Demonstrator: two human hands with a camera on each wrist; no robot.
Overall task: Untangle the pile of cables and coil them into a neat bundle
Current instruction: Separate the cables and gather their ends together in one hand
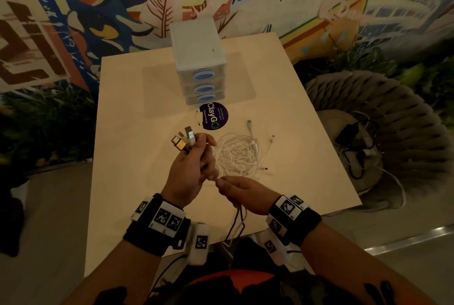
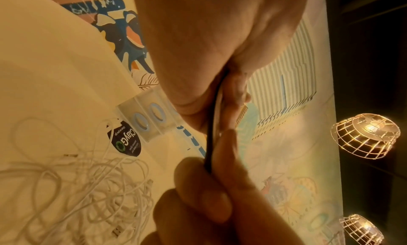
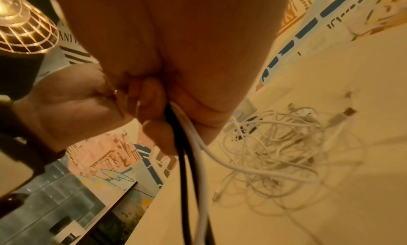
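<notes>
My left hand (image 1: 194, 164) grips a bunch of cable ends above the table; their plugs (image 1: 184, 139) stick up out of the fist. In the left wrist view a black cable (image 2: 211, 127) runs between the curled fingers. My right hand (image 1: 235, 190) is just to its right, fingers curled round black and white cables (image 3: 187, 144) that hang down past the table's near edge (image 1: 235, 226). A tangled pile of white cables (image 1: 239, 153) lies on the table just beyond both hands, with loose plugs (image 1: 249, 124) around it.
A small white drawer unit (image 1: 200, 64) stands at the back of the light table (image 1: 137, 113). A dark round sticker (image 1: 213, 116) lies in front of it. A woven chair (image 1: 383, 118) holding black cables stands to the right. Wire lamps (image 2: 365, 135) hang overhead.
</notes>
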